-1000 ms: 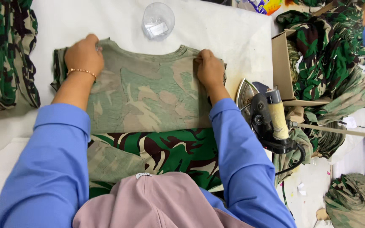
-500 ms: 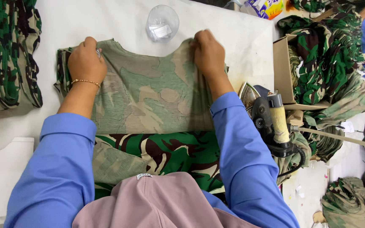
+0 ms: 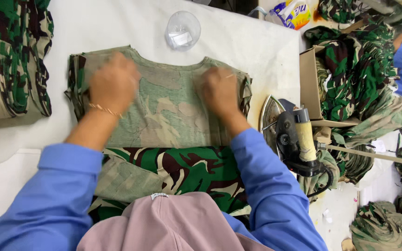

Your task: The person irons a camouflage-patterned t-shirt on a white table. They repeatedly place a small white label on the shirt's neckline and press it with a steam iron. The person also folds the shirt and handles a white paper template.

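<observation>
1. The shirt (image 3: 164, 111), a camouflage garment turned pale side up, lies flat on the white table (image 3: 257, 51), neck opening away from the person, its lower part hanging over the near edge toward the lap.
2. It looks light, soft and limp: it will crease and slide on the cloth cover, so it is best pressed flat with open palms or pinched at a sleeve fold or hem edge, not lifted from the middle.
3. The left hand (image 3: 112, 86) rests palm down on the shirt's left shoulder area, fingers spread toward the folded-in sleeve; it is blurred, so the exact finger placing cannot be told. Its grip is flat and holds nothing.
4. The right hand (image 3: 219, 90) lies palm down near the right shoulder, fingers loosely curled on the fabric; flat, nothing clasped as far as shows.
5. Both forearms, in blue sleeves, reach forward about parallel, elbows close to the body.
6. An iron (image 3: 287, 135) stands just right of the shirt; a clear cup (image 3: 182, 30) sits beyond the collar; more camouflage pieces (image 3: 10, 60) lie to the left.
</observation>
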